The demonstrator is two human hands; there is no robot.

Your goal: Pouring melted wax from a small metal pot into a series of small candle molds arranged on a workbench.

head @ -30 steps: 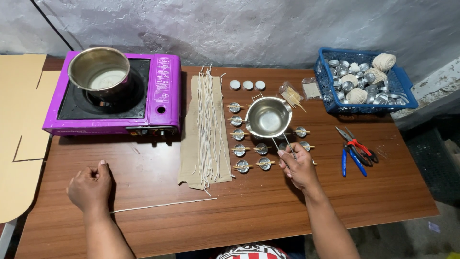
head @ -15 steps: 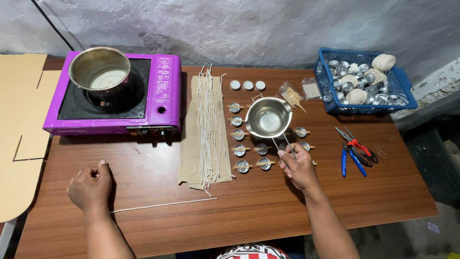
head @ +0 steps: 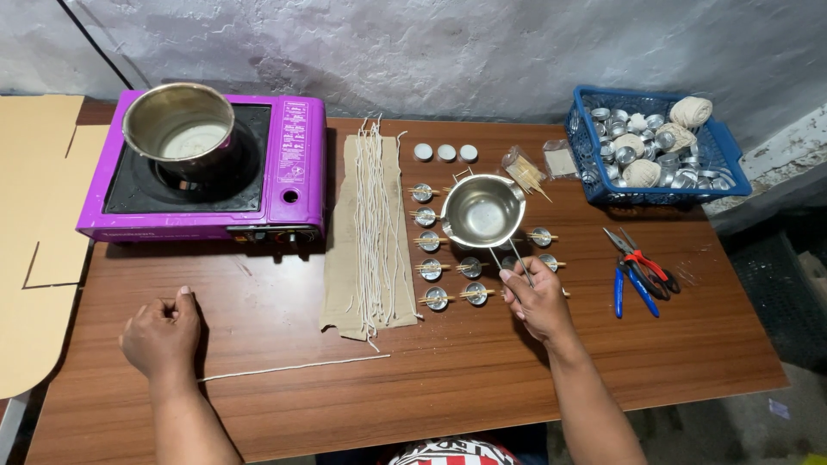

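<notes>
Gripping pouring pot [head: 482, 211] handle, right hand [head: 538, 301] amid crowded cups [head: 431, 269].

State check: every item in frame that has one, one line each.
Small steel pouring pot: upright, inside looks empty, handle held.
Right hand: closed on pot handle.
Left hand: fisted, resting on table.
Steel pot on purple stove: holds white contents.
Red-and-blue pliers: lying flat.
Blue basket: filled.

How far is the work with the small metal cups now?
Done, it seems: about ten small cups stand in rows, each with a stick laid across; three near the table's far edge look filled white. In hand: the right hand grips the handle of the steel pouring pot; the left hand rests at one end of a loose wick. Left: many cups wait in the blue basket.
</notes>
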